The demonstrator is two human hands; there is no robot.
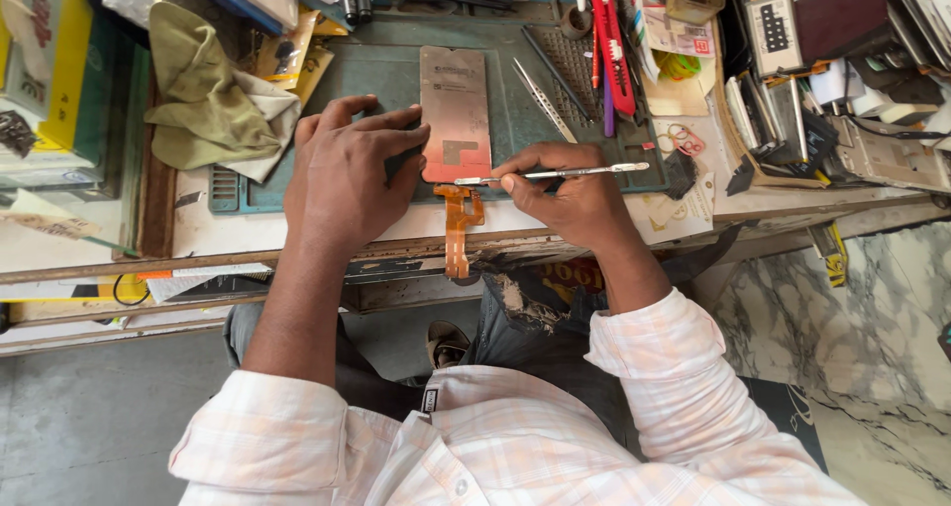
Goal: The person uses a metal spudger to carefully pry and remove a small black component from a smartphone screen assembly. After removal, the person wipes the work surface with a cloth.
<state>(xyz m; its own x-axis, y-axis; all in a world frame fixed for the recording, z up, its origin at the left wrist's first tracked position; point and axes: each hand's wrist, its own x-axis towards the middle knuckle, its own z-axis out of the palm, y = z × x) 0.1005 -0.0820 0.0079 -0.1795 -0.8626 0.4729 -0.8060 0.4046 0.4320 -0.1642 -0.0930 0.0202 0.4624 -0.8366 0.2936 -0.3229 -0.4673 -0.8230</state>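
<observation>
A phone display panel [455, 110] lies back side up on a green work mat [386, 70], its copper-coloured flex cable [458, 229] hanging over the bench edge. My left hand [347, 174] rests flat on the mat, fingertips pressing the panel's left edge. My right hand [565, 194] grips a thin metal tool [555, 174], held level, with its tip at the panel's lower edge.
Metal tweezers [543, 100] lie on the mat right of the panel. A red-handled tool [614, 50] and a purple pen [607, 105] lie further right. An olive cloth [203, 95] sits at the left. Boxes and phone parts [792, 100] crowd the bench's right side.
</observation>
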